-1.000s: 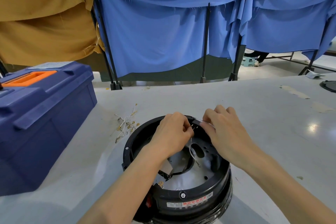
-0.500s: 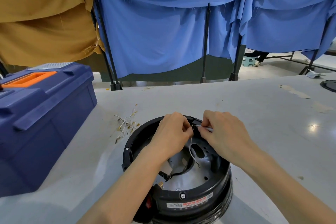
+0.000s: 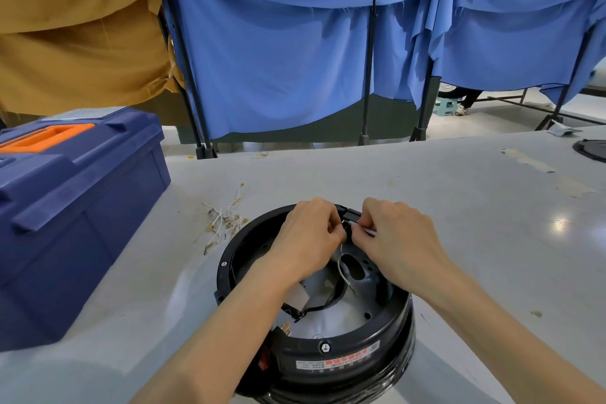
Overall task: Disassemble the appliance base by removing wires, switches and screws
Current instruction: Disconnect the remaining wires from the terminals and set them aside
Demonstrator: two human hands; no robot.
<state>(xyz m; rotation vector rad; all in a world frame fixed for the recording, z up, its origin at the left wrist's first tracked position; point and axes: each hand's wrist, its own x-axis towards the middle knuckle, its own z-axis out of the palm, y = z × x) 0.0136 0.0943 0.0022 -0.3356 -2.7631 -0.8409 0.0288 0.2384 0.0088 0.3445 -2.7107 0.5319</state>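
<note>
- Across the lower view, a grey table is carrying everything, and blue curtains are hanging behind it at 12 o'clock.
- At 9 o'clock a blue toolbox is standing with its lid down, so I cannot tell what it is holding.
- At 6 o'clock the black appliance base is lying near the table edge with its open side up. It is holding a metal plate, a black cable and a brass terminal near its 7 o'clock.
- Both hands are working at the 12 o'clock part of the base rim. The left hand is curling its fingers and pinching the upper end of a white wire, which is hanging down into the base.
- The right hand, just beside it, is gripping a thin pale piece; whether this is a wire sleeve or a small tool I cannot tell.
- At 10 o'clock from the base, loose wires with brass ends are lying on the table, apparently already removed.
- I am judging the task as about halfway: this wire is being freed, while a rim screw at 6 o'clock, another screw at 9 o'clock and a red switch are still waiting in place.
</note>
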